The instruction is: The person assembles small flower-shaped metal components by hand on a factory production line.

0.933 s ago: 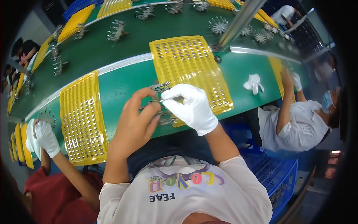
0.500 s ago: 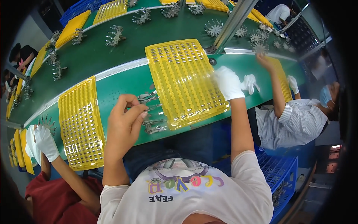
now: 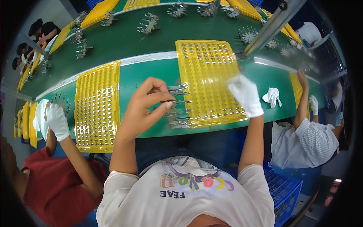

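The bare left hand (image 3: pixel 145 109) pinches a small metal part (image 3: pixel 177 102) just off the near-left edge of the yellow slotted tray (image 3: pixel 208 79). The gloved right hand (image 3: pixel 245 94) lies flat on the tray's right edge, gripping nothing. Beyond lies open green belt (image 3: pixel 151 41).

A green belt (image 3: pixel 151 75) carries yellow trays (image 3: pixel 210 75), metal parts (image 3: pixel 177 109) by the left hand (image 3: pixel 145 109), and a white cloth (image 3: pixel 273 96).

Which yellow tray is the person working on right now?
Follow the green belt to its near edge. The tray lies between the bare left hand and gloved right hand; unlike the tray further left, small metal pieces lie beside it.
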A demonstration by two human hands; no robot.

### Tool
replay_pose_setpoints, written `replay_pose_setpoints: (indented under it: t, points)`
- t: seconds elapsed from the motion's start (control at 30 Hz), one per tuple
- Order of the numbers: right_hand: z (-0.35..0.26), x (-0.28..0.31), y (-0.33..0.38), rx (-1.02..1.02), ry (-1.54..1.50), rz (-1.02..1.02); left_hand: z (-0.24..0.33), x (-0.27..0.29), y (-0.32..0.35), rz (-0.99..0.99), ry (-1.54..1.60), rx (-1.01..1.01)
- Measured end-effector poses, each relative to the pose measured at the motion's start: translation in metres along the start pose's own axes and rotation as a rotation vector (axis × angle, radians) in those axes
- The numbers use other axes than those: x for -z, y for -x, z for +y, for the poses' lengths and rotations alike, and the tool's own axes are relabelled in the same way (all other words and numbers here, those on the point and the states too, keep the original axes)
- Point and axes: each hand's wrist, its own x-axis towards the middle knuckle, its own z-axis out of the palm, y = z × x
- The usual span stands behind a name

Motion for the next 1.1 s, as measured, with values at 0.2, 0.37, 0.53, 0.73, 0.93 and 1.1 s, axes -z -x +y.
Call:
replay_pose_setpoints:
  t: [0.2, 0.37, 0.53, 0.73, 0.93, 1.1]
  points:
    - [-0.089, -0.042, 0.027, 0.519, -0.171, -0.123, 0.006, -0.010, 0.000, 0.098, -0.135, -0.079]
    - [-0.110, -0.052, 0.026, 0.546, -0.247, -0.040, 0.010, -0.010, 0.003, 0.155, -0.282, -0.169]
    - [-0.123, -0.055, 0.029, 0.522, -0.232, -0.088, 0.007, -0.012, 0.009, 0.188, -0.274, -0.177]
    - [-0.128, -0.056, 0.029, 0.522, -0.201, -0.091, 0.007, -0.007, 0.011, 0.180, -0.281, -0.190]
    - [-0.133, -0.060, 0.030, 0.494, -0.206, -0.076, 0.006, -0.002, 0.017, 0.129, -0.266, -0.189]
    - [-0.136, -0.057, 0.034, 0.508, -0.180, -0.117, 0.007, -0.005, 0.019, 0.126, -0.263, -0.194]
